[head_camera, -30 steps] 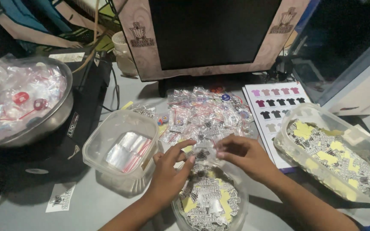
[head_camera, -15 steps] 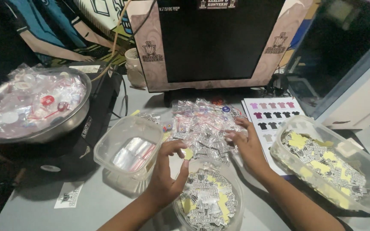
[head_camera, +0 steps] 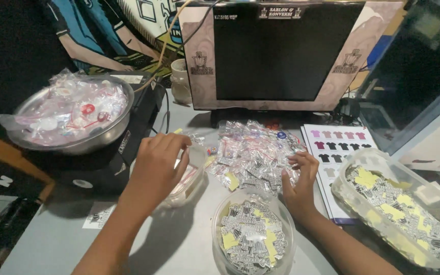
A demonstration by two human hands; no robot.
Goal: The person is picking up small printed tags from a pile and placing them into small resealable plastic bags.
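In the head view, the left hand (head_camera: 156, 165) hovers over a small clear plastic tub (head_camera: 192, 178), fingers curled down into it, pinching a small clear packet (head_camera: 195, 138) at its rim. The right hand (head_camera: 299, 181) rests with fingers spread and loose on a pile of small clear packets (head_camera: 253, 155) heaped on the grey table (head_camera: 179, 244) before a dark monitor (head_camera: 281, 51). A round tub of stickers (head_camera: 253, 237) sits between the forearms.

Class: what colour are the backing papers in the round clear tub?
Yellow backing papers, best in the head view.
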